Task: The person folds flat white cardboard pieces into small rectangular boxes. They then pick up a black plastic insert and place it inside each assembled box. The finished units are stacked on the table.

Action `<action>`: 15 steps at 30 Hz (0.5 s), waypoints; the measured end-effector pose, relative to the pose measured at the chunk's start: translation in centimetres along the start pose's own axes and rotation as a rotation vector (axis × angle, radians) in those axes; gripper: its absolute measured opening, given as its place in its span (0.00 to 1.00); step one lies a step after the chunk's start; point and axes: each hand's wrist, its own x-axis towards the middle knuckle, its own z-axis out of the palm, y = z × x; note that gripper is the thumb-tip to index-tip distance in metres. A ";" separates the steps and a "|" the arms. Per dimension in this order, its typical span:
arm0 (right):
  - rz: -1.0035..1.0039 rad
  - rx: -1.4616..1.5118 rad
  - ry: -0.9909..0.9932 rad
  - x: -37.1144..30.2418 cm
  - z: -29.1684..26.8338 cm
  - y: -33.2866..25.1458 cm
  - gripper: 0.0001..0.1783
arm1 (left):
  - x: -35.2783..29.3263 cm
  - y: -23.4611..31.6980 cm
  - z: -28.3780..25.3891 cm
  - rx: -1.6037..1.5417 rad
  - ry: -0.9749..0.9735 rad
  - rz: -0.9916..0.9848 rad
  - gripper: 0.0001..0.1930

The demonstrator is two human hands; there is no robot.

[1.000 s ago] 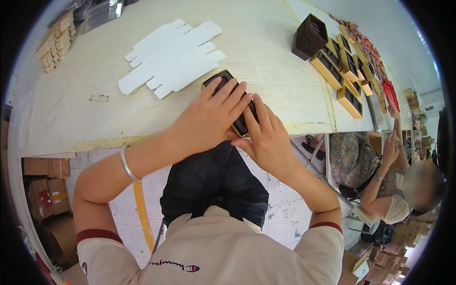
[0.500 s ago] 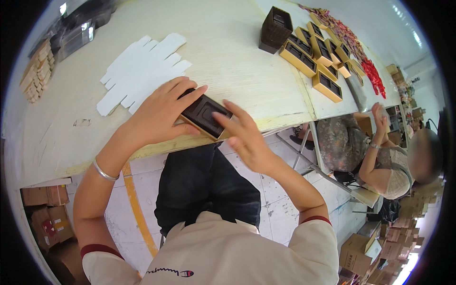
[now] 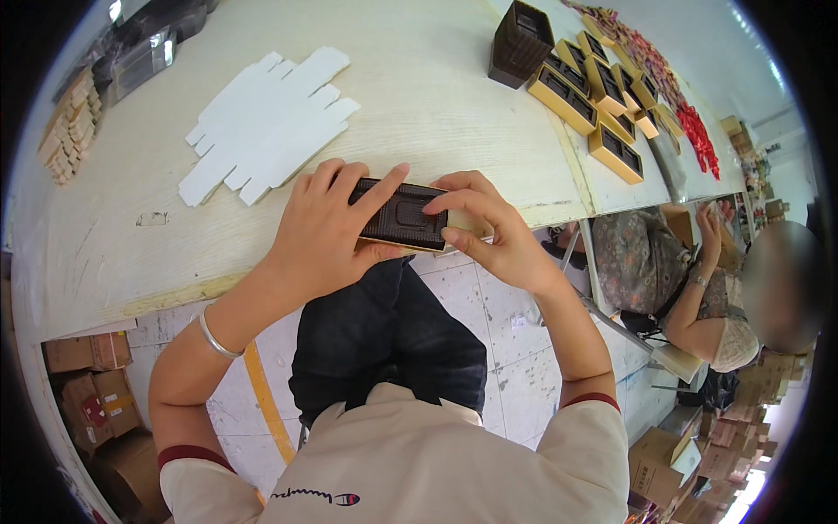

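Note:
A small gold-edged box with a dark moulded plastic tray [image 3: 403,215] in it is held level at the table's front edge. Around its left end my left hand [image 3: 330,223] is closed, fingers over the far side and thumb on the near side. My right hand [image 3: 489,225] grips the right end, with a finger reaching onto the tray and the thumb at the near corner. Flat white card blanks [image 3: 266,122] lie stacked on the table beyond my left hand.
Several gold boxes with dark trays [image 3: 572,103] stand at the far right beside a stack of dark trays [image 3: 521,44]. Red ribbons [image 3: 697,140] lie behind them. Folded card pieces [image 3: 70,135] and clear plastic pieces [image 3: 144,65] are at far left. Another person [image 3: 707,297] sits at right.
The box has moved right and turned from slanted to nearly level. My right hand, blurred over the tray before, now grips the box's right end.

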 end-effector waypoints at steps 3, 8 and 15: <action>-0.044 -0.042 -0.011 0.1 -0.3 0.3 0.20 | -0.1 0.7 -0.4 0.027 -0.071 -0.052 0.39; -0.241 -0.393 0.104 -0.7 1.7 0.8 0.24 | -0.3 1.4 0.8 0.032 -0.007 -0.110 0.38; -0.272 -0.486 0.227 -1.9 1.0 2.1 0.17 | -0.5 2.0 -0.4 -0.137 0.093 -0.103 0.39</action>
